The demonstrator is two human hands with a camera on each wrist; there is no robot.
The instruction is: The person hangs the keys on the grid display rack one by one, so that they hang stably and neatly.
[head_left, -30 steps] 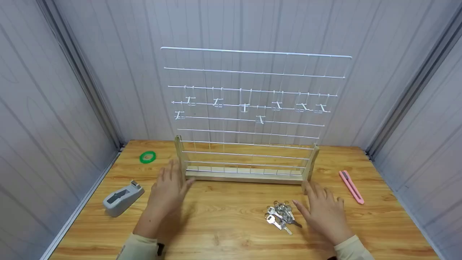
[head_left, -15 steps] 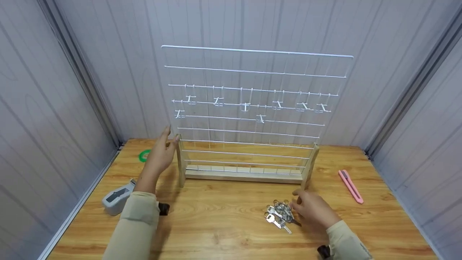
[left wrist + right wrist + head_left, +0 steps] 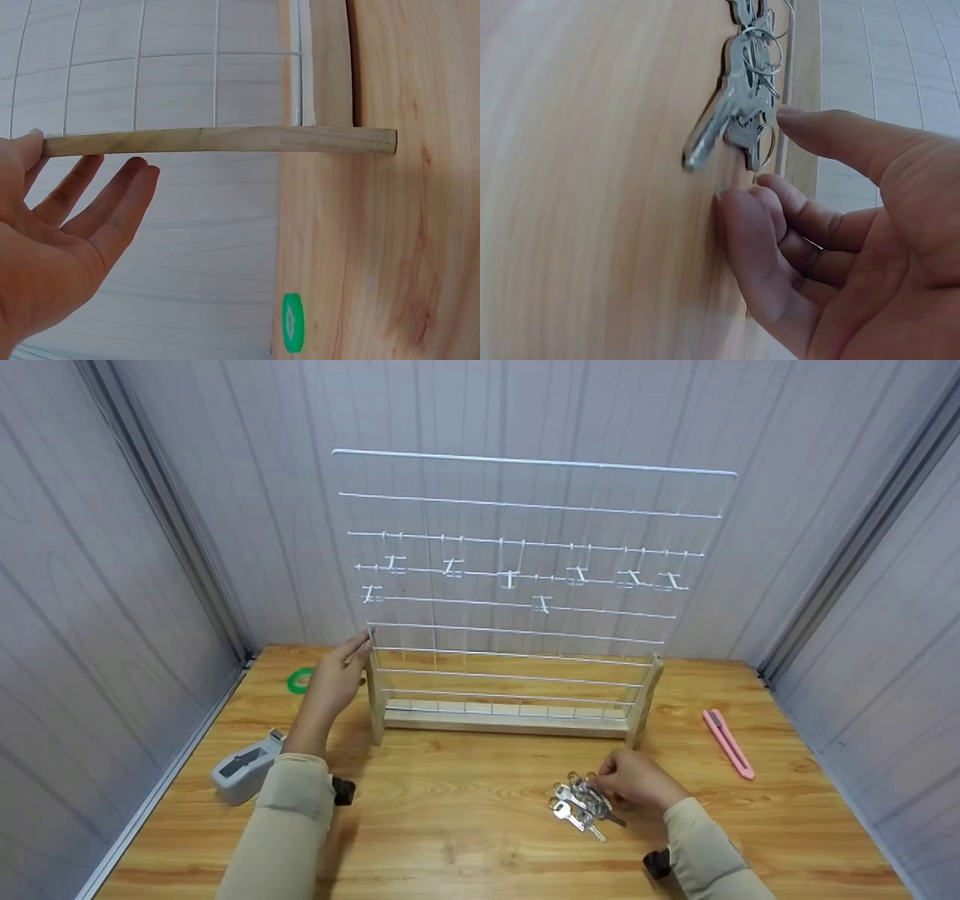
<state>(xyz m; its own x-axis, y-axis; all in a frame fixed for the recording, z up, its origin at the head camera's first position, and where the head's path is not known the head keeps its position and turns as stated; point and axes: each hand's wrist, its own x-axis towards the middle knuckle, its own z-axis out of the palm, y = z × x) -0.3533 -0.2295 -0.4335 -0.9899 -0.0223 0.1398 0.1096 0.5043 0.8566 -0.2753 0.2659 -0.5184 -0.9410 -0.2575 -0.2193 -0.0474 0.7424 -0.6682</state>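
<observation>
A white wire grid rack (image 3: 517, 628) stands upright in a wooden base (image 3: 502, 724), with several small white hooks hanging on its wires. At its left side, my left hand (image 3: 335, 679) pinches the upper end of the wooden side post (image 3: 225, 140), thumb on one face and fingers on the other. A pile of silver keys (image 3: 576, 808) with rings lies on the table. My right hand (image 3: 637, 780) is at the right edge of the pile. In the right wrist view the thumb and the bent fingers are apart beside the keys (image 3: 739, 94), with nothing visibly gripped.
A grey tape dispenser (image 3: 246, 769) sits left of my left forearm. Behind that hand lies a green tape roll (image 3: 298, 681). A pink utility knife (image 3: 729, 744) is at the right. Panel walls (image 3: 150, 585) enclose the wooden table (image 3: 450, 840).
My left hand has risen from the table to the top of the left wooden post and taken hold of it. My right hand has moved left to the keys, its fingers now more bent.
</observation>
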